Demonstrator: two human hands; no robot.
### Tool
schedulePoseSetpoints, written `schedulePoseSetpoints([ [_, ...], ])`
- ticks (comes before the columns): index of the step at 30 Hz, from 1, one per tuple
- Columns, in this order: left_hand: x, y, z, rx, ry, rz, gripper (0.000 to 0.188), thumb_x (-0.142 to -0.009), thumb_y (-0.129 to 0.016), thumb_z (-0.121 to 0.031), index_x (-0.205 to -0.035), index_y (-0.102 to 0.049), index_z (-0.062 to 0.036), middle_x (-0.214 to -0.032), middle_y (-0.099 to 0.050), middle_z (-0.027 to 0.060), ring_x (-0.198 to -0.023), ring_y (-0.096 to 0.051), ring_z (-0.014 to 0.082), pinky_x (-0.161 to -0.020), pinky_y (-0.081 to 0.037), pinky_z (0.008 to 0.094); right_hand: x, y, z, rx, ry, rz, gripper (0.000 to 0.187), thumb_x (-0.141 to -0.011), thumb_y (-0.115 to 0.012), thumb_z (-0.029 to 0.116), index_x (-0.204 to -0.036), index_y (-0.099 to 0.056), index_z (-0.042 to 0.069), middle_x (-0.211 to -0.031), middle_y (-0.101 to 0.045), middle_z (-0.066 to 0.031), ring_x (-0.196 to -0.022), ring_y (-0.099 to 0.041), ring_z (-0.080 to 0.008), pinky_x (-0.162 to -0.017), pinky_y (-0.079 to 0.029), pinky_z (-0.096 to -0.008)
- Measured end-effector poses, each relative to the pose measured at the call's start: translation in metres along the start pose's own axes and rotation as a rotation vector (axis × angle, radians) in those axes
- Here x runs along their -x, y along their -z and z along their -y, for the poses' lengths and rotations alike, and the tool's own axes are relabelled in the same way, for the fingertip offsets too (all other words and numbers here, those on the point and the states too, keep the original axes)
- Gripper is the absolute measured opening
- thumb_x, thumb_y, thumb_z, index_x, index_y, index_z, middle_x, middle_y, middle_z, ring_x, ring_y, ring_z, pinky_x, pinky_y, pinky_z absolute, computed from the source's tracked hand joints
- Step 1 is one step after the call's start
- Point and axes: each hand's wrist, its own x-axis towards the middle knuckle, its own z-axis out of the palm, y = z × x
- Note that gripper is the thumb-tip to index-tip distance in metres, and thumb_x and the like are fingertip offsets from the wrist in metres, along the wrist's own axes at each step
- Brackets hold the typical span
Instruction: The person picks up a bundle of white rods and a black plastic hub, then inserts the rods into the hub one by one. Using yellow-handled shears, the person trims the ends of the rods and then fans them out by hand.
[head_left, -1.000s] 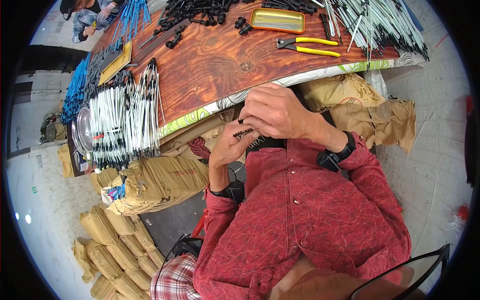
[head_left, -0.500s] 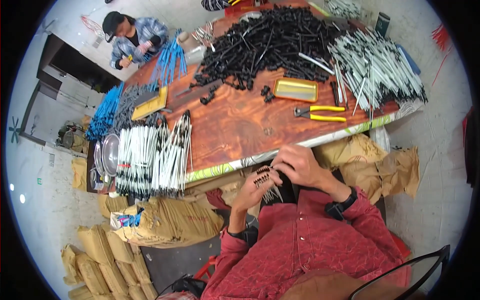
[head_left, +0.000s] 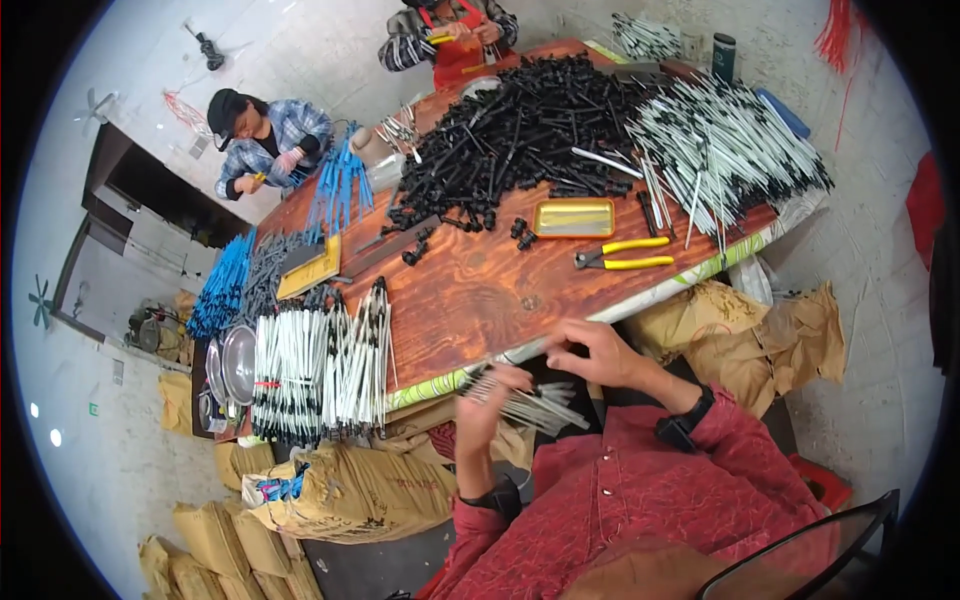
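Near the table's front edge, my left hand [head_left: 484, 412] is closed around a bundle of thin white rods with black ends [head_left: 545, 406]. The rods fan out to the right over my lap, and both they and the fingers are somewhat blurred. My right hand [head_left: 600, 355] is up beside the table edge, apart from the bundle; its fingers are loosely bent, thumb away from them, and nothing shows in it. On the tabletop beyond lie yellow-handled nippers [head_left: 625, 254] and a shallow yellow tray [head_left: 573, 218].
A large heap of black plastic parts [head_left: 510, 140] covers the table's middle. White rods [head_left: 725, 150] are piled at right, and bundled ones [head_left: 290, 375] stand at left by blue rods [head_left: 222, 285]. Two people [head_left: 270, 135] work across the table. Brown sacks [head_left: 355, 490] lie below.
My hands have drawn apart, and the left has turned so the bundle spreads rightward. The view has tilted up, bringing a second person in a red apron into sight.
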Motion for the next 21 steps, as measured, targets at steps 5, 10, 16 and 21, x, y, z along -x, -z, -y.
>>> schedulePoseSetpoints([
  [5,-0.043,-0.013,-0.024,0.475,-0.067,-0.115,0.024,-0.101,-0.061,-0.022,-0.089,-0.055,-0.0019,-0.085,-0.056,0.0089,-0.082,-0.056,0.0256,-0.088,-0.048,0.0453,-0.028,-0.011,-0.002,-0.336,-0.123,0.470,0.068,-0.099,-0.056,0.054,-0.134,-0.052,-0.004,-0.123,-0.063,-0.0125,-0.117,-0.057,-0.0210,-0.101,-0.045,-0.0348],
  [10,-0.045,-0.003,0.008,0.674,0.161,-0.265,0.018,-0.101,-0.060,-0.019,-0.104,-0.059,-0.0019,-0.097,-0.059,0.0092,-0.089,-0.059,0.0267,-0.092,-0.050,0.0449,-0.006,-0.028,-0.009,-0.837,-0.583,0.638,0.058,-0.104,-0.051,0.049,-0.128,-0.056,-0.003,-0.119,-0.065,-0.0067,-0.111,-0.058,-0.0141,-0.098,-0.046,-0.0303],
  [16,-0.029,0.019,0.024,0.890,0.288,-0.379,0.017,-0.100,-0.060,-0.010,-0.115,-0.060,-0.0012,-0.104,-0.063,0.0105,-0.101,-0.063,0.0272,-0.100,-0.052,0.0477,0.027,-0.020,-0.035,-0.484,-0.396,0.120,0.051,-0.106,-0.046,0.047,-0.115,-0.063,0.000,-0.114,-0.067,-0.0057,-0.106,-0.060,-0.0125,-0.095,-0.049,-0.0301],
  [21,-0.034,0.022,0.009,0.750,0.315,-0.393,0.016,-0.100,-0.061,-0.009,-0.114,-0.061,-0.0018,-0.104,-0.063,0.0106,-0.101,-0.063,0.0276,-0.099,-0.053,0.0477,0.030,0.003,-0.030,-0.626,-0.292,0.118,0.062,-0.106,-0.040,0.054,-0.122,-0.065,-0.001,-0.116,-0.068,-0.0064,-0.108,-0.060,-0.0148,-0.096,-0.049,-0.0321],
])
